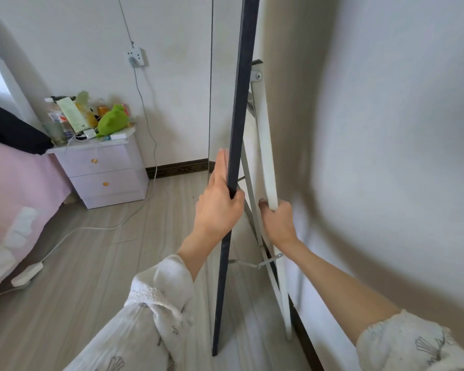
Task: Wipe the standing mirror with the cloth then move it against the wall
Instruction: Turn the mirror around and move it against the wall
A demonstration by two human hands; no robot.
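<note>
Your left hand (pixel 220 207) grips the dark edge of the standing mirror (pixel 237 145), thumb stretched up along the frame and the other fingers curled round it; your right hand (pixel 277 223) is closed round the lower end of the white support leg (pixel 265 145) behind the glass. The mirror stands nearly upright on the wooden floor (pixel 97 263), seen edge-on, its foot on the boards just beside the wall (pixel 386 129) at your right; the leg's hinge bracket (pixel 256 76) sits high on the back, and a thin metal brace (pixel 255 263) links frame and leg lower down, the leg's foot close to the skirting. Both your forearms show bare, with pale patterned sleeves (pixel 156 298) pushed back.

At the left a lilac bedside table (pixel 105 172) with two drawers carries a green plush toy (pixel 111 120), a glass (pixel 55 133) and several boxes and packets; their printing is too small to read. A white cable (pixel 150 129) drops from a wall socket (pixel 137 57) and trails over the floor to a power strip (pixel 27 274); a bed with a pink cover (pixel 11 188) and a dark garment (pixel 14 129) lies at the far left.
</note>
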